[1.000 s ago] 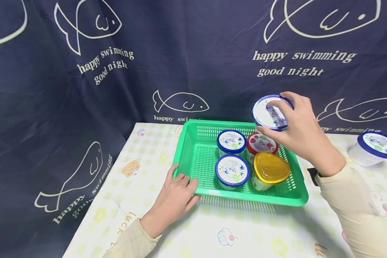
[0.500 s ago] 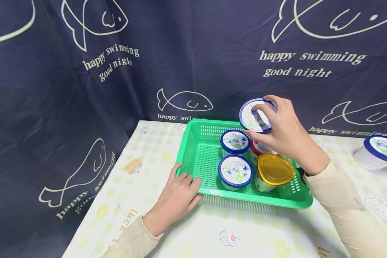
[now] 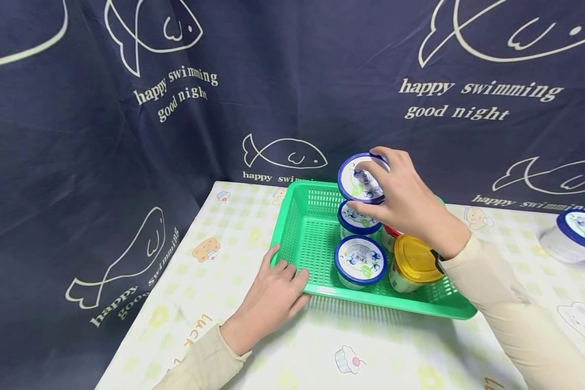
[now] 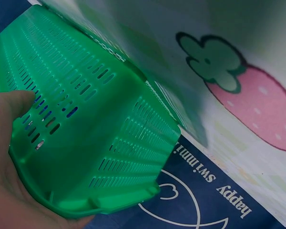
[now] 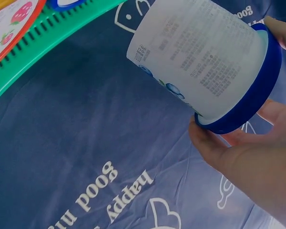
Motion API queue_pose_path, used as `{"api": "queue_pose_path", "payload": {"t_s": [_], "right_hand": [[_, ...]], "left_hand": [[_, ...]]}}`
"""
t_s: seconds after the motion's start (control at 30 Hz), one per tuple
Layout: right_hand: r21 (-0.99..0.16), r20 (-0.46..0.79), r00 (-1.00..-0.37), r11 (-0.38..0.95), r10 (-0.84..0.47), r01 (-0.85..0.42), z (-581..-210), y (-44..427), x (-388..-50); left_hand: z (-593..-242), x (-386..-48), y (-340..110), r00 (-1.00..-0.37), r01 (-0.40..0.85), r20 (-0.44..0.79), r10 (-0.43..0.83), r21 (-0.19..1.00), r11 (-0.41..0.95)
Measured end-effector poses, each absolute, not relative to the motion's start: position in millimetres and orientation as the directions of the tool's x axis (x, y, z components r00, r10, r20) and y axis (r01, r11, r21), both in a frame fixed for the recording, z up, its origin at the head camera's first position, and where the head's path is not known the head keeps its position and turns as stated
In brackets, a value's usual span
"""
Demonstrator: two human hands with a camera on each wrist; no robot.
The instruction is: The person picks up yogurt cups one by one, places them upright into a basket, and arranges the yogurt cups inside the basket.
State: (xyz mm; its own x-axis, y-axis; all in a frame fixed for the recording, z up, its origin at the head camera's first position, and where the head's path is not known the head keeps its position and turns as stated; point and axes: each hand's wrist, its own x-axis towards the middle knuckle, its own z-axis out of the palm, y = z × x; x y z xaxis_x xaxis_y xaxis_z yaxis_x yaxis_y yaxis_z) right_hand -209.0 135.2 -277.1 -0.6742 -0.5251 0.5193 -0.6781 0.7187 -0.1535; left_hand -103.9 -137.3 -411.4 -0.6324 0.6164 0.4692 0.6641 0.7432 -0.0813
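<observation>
My right hand [image 3: 409, 203] holds a white tub with a blue lid [image 3: 359, 187] above the back of the green plastic basket [image 3: 281, 230]. Fingers and thumb grip the lid's rim, and the tub's printed side [image 5: 200, 57] shows in the right wrist view. My left hand [image 3: 273, 295] grips the basket's near-left corner, its thumb against the perforated outer wall [image 4: 95, 138] in the left wrist view. Inside the basket stand two blue-lidded tubs, one in front [image 3: 361, 262] and one behind it, plus a yellow-lidded cup [image 3: 415, 259] and a red-lidded tub [image 3: 389, 237], mostly hidden by my right hand.
Another blue-lidded tub [image 3: 575, 235] stands on the table at the far right, outside the basket. A patterned tablecloth [image 3: 239, 227] covers the table. A dark blue curtain [image 3: 273, 97] with fish drawings hangs directly behind it and along the left.
My right hand has carried the tub leftward over the basket, from above the red-lidded tub to above the rear blue-lidded one. My left hand keeps its grip on the corner.
</observation>
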Motion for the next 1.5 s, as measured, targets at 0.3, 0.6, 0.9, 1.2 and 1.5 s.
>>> {"api": "queue_pose_path", "payload": {"t_s": [0.3, 0.6, 0.9, 1.2, 1.5], "right_hand": [[-0.204, 0.468, -0.701, 0.706, -0.538, -0.678, -278, 119, -216], [-0.268, 0.391, -0.725, 0.683, -0.567, -0.679, -278, 102, -225], [-0.351, 0.287, -0.761, 0.675, -0.582, -0.649, -283, 80, -232], [-0.387, 0.202, -0.783, 0.686, -0.588, -0.615, -292, 65, -240], [-0.370, 0.138, -0.789, 0.707, -0.599, -0.602, -297, 56, -242]], "left_hand": [[-412, -104, -138, -0.627, 0.665, 0.481, 0.613, -0.079, 0.743], [-413, -104, -137, -0.625, 0.664, 0.486, 0.611, -0.082, 0.744], [-412, -104, -138, -0.622, 0.665, 0.480, 0.618, -0.092, 0.741], [-414, -105, -137, -0.622, 0.667, 0.474, 0.623, -0.096, 0.739], [-414, -105, -138, -0.625, 0.662, 0.469, 0.623, -0.103, 0.742]]}}
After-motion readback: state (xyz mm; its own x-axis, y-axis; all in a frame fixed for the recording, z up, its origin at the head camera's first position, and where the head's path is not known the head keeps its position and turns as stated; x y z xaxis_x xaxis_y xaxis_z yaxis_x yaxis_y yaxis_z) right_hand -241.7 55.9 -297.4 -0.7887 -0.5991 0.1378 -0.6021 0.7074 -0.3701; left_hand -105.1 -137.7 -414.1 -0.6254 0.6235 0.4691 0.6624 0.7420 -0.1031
